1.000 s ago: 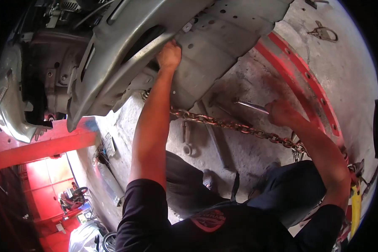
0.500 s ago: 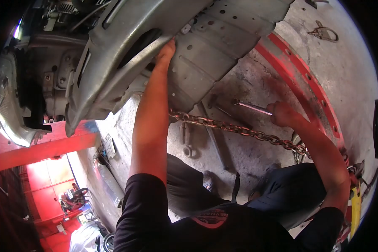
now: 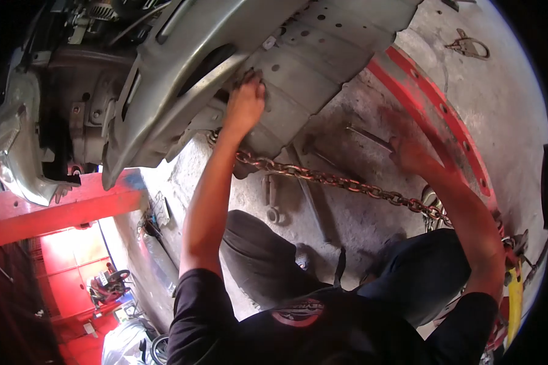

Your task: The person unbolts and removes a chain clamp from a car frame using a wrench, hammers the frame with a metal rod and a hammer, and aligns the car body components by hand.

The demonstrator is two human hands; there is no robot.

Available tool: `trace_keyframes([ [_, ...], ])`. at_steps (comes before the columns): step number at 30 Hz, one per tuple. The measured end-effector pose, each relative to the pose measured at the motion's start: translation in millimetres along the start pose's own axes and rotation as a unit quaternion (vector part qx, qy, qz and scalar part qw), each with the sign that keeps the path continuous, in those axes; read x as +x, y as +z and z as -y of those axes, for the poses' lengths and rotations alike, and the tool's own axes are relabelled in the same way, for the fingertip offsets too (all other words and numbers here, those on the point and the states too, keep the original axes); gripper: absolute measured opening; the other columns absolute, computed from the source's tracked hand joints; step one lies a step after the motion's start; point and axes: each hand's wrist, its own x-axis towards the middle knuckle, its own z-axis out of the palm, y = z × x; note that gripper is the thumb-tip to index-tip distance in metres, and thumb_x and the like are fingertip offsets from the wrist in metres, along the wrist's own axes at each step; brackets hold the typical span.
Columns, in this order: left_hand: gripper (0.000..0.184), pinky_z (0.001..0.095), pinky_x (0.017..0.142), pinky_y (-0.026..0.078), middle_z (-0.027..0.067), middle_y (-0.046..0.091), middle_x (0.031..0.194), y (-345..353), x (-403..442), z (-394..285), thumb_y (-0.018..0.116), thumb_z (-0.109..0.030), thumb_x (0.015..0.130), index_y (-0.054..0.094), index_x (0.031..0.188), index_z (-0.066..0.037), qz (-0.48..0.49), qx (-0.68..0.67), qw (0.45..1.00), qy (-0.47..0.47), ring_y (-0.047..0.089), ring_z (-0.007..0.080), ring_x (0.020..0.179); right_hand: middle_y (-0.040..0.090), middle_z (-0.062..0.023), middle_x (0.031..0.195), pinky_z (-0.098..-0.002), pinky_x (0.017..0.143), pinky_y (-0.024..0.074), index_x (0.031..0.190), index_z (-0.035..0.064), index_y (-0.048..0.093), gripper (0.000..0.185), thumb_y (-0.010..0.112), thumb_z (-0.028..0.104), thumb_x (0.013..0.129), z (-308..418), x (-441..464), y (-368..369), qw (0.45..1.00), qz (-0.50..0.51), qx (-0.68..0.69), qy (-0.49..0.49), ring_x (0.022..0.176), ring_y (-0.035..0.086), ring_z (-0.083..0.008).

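My left hand (image 3: 247, 104) is up at the underside of a bare grey metal panel (image 3: 295, 73), beside the edge of a silver-grey bumper-like part (image 3: 164, 79). Its fingers are curled at the panel, and what their dark tips grip, if anything, is hidden. Out to the right, my right hand (image 3: 411, 155) is wrapped around a wrench (image 3: 371, 139), whose shiny shaft points left, above the floor. A heavy rusty chain (image 3: 341, 181) stretches taut from below the panel, under both arms, towards the right.
A red steel beam (image 3: 444, 115) with holes curves along the right. Another red beam (image 3: 61, 204) supports the left side. On the concrete floor lie a metal bar (image 3: 313, 210), a ring-ended tool (image 3: 273, 204) and a clamp-like piece (image 3: 467, 45).
My left hand has drawn back from the panel's edge, lower and to the right, so more of its fingers show. The wrench in my right hand has tilted slightly downwards.
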Motion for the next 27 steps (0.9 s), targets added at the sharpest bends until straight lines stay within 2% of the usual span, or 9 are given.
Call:
trace_keyframes([
  [8, 0.056, 0.0429, 0.119, 0.026, 0.0206, 0.035, 0.157, -11.0, -80.9, -33.9, 0.055, -0.032, 0.100, 0.044, 0.149, -0.008, 0.054, 0.003, 0.998, -0.027, 0.027, 0.0362, 0.148, 0.068, -0.0203, 0.092, -0.0493, 0.077, 0.0528, 0.114, 0.0017, 0.057, 0.039, 0.063, 0.009, 0.077, 26.2, 25.2, -16.7, 0.965, 0.261, -0.029, 0.023, 0.091, 0.068, -0.0367],
  [11, 0.056, 0.0507, 0.119, 0.022, 0.0205, 0.036, 0.156, -1.3, -79.3, -22.7, 0.055, -0.033, 0.100, 0.043, 0.149, -0.009, 0.029, 0.009, 0.999, -0.010, 0.028, 0.0388, 0.147, 0.069, -0.0198, 0.096, -0.0467, 0.076, 0.0547, 0.123, 0.0008, 0.054, 0.048, 0.064, 0.009, 0.077, 18.5, 39.6, 15.1, 0.976, 0.180, -0.100, -0.067, 0.089, 0.069, -0.0347],
  [13, 0.056, 0.0518, 0.120, 0.020, 0.0196, 0.035, 0.156, 2.8, -82.7, -18.1, 0.055, -0.032, 0.101, 0.041, 0.151, -0.011, 0.033, 0.008, 0.999, -0.001, 0.026, 0.0379, 0.149, 0.067, -0.0239, 0.104, -0.0488, 0.076, 0.0529, 0.136, 0.0041, 0.048, 0.069, 0.073, 0.009, 0.071, 19.1, 59.5, 29.5, 0.973, 0.227, -0.041, 0.020, 0.090, 0.067, -0.0401],
  [16, 0.056, 0.0480, 0.121, 0.019, 0.0184, 0.032, 0.158, -6.3, -80.9, -19.8, 0.055, -0.030, 0.101, 0.040, 0.151, -0.011, 0.066, -0.019, 0.998, -0.007, 0.023, 0.0364, 0.150, 0.067, -0.0216, 0.108, -0.0479, 0.077, 0.0544, 0.139, 0.0063, 0.046, 0.065, 0.067, 0.014, 0.078, 8.4, 66.9, 47.4, 0.943, 0.289, 0.147, 0.074, 0.091, 0.067, -0.0367],
  [20, 0.034, 0.0399, 0.107, 0.041, 0.0208, 0.059, 0.135, -38.1, -103.5, -57.0, 0.057, -0.020, 0.100, 0.062, 0.130, -0.005, -0.035, -0.139, 0.990, 0.002, 0.053, 0.0385, 0.128, 0.065, -0.0187, 0.121, -0.0429, 0.080, 0.0567, 0.139, 0.0104, 0.050, 0.051, 0.059, 0.020, 0.090, 12.4, 68.7, 47.8, 0.952, 0.303, -0.051, -0.004, 0.099, 0.069, -0.0293],
  [21, 0.024, 0.0367, 0.088, 0.050, 0.0172, 0.070, 0.110, -41.2, -127.4, -67.3, 0.057, -0.014, 0.100, 0.068, 0.116, -0.001, -0.140, -0.113, 0.984, 0.004, 0.067, 0.0320, 0.100, 0.065, -0.0195, 0.121, -0.0435, 0.082, 0.0561, 0.139, 0.0094, 0.049, 0.053, 0.061, 0.019, 0.088, 6.3, 67.3, 48.9, 0.957, 0.286, -0.048, -0.008, 0.100, 0.069, -0.0301],
  [24, 0.020, 0.0297, 0.066, 0.046, 0.0096, 0.067, 0.090, -17.4, -215.9, -78.2, 0.051, -0.010, 0.100, 0.065, 0.094, 0.003, -0.264, -0.217, 0.914, -0.219, 0.059, 0.0147, 0.077, 0.064, -0.0238, 0.119, -0.0458, 0.090, 0.0527, 0.143, 0.0044, 0.046, 0.068, 0.070, 0.015, 0.080, -4.1, 42.9, 47.8, 0.981, 0.186, -0.051, -0.022, 0.105, 0.066, -0.0354],
  [26, 0.035, 0.0395, 0.086, 0.046, 0.0214, 0.063, 0.113, 82.1, -271.7, -44.3, 0.058, -0.023, 0.098, 0.055, 0.121, 0.003, -0.109, -0.197, 0.940, -0.256, 0.059, 0.0330, 0.103, 0.063, -0.0237, 0.123, -0.0453, 0.094, 0.0524, 0.142, 0.0045, 0.048, 0.065, 0.070, 0.015, 0.082, -10.5, 46.5, 43.8, 0.942, 0.224, 0.235, 0.084, 0.108, 0.065, -0.0362],
  [27, 0.051, 0.0444, 0.095, 0.046, 0.0273, 0.062, 0.124, 131.2, -298.5, -27.8, 0.061, -0.030, 0.097, 0.049, 0.134, 0.003, -0.029, -0.180, 0.947, -0.265, 0.059, 0.0422, 0.116, 0.063, -0.0224, 0.124, -0.0459, 0.094, 0.0522, 0.141, 0.0052, 0.050, 0.061, 0.067, 0.020, 0.084, -42.6, 66.9, 75.2, 0.954, 0.207, 0.209, 0.048, 0.108, 0.066, -0.0349],
])
